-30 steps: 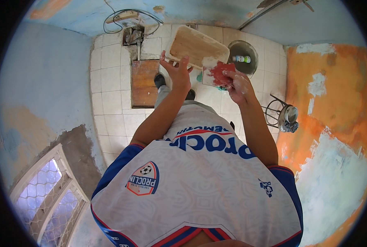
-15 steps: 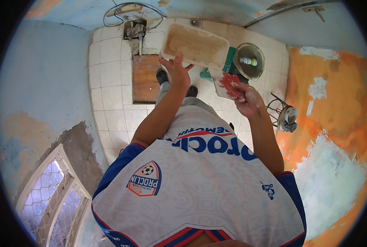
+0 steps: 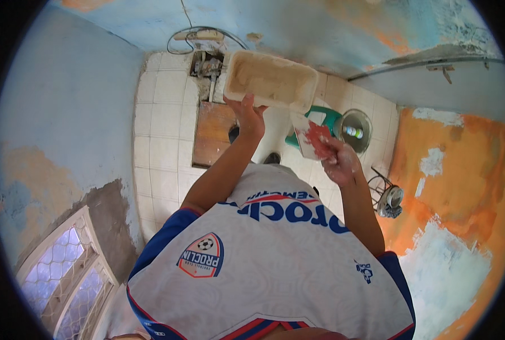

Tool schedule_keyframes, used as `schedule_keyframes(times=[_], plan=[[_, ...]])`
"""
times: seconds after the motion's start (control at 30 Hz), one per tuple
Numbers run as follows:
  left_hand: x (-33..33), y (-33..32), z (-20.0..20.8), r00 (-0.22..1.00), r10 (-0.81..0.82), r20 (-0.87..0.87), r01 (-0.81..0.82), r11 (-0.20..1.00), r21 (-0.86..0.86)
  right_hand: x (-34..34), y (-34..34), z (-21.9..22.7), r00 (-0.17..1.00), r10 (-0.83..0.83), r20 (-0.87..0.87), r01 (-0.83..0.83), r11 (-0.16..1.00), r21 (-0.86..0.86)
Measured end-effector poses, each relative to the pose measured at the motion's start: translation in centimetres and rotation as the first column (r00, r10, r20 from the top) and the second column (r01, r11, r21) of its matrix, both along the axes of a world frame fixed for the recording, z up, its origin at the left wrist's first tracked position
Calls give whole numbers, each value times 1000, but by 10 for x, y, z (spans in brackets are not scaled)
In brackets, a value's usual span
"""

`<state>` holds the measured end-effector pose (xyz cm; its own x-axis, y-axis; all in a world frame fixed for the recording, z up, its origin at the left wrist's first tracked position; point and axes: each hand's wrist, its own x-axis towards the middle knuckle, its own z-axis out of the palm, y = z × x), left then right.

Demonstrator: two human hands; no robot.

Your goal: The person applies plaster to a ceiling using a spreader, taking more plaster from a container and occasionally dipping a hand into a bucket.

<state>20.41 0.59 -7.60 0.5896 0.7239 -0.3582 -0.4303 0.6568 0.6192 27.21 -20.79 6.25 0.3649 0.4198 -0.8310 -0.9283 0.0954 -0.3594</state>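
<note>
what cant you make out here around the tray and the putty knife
Head view only:
- Putty knife handle: hidden inside the right hand.
- Left hand fingers: behind the tray rim.
- Feet: covered by the shirt.
- Bucket contents: too small.

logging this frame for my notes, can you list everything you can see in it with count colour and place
rectangular tray: 1, cream with tan residue inside, held up at top centre
putty knife: 1, red handle, pale blade, right of centre
wooden board: 1, brown, on the tiled floor left of centre
plastic stool: 1, green, on the floor under the tray
round bucket: 1, grey, beside the stool, small bottle inside
wire frame object: 1, dark, floor at right
cable: 1, pale, looped near the top wall
window grille: 1, white, lower left
left hand: 1, gripping the tray's near edge
right hand: 1, dusted white, holding the putty knife
</note>
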Motion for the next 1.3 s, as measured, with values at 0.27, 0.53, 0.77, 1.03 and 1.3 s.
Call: schedule_keyframes(times=[0.27, 0.53, 0.77, 1.03, 1.3], plan=[[-2, 71, -5, 1000, 26, -6, -25, 989, 149, 34, 65, 35, 777, 282, 563, -172, 955, -241], [-2, 107, 28, 999, 1, -34, 8, 967, 255, 58, 148, 90, -198, 789, 582, -223, 542, -810], [0, 118, 17, 996, 47, -79, -16, 936, 352, 33, 188, 104, -459, 803, 381, -135, 360, -923], [-4, 124, 27, 997, 53, -53, -28, 919, 393, 34, 203, 87, -535, 801, 269, -126, 239, -963], [-9, 125, 23, 999, 15, -34, -1, 928, 372, 42, 218, 104, -484, 840, 247, -96, 230, -969]])
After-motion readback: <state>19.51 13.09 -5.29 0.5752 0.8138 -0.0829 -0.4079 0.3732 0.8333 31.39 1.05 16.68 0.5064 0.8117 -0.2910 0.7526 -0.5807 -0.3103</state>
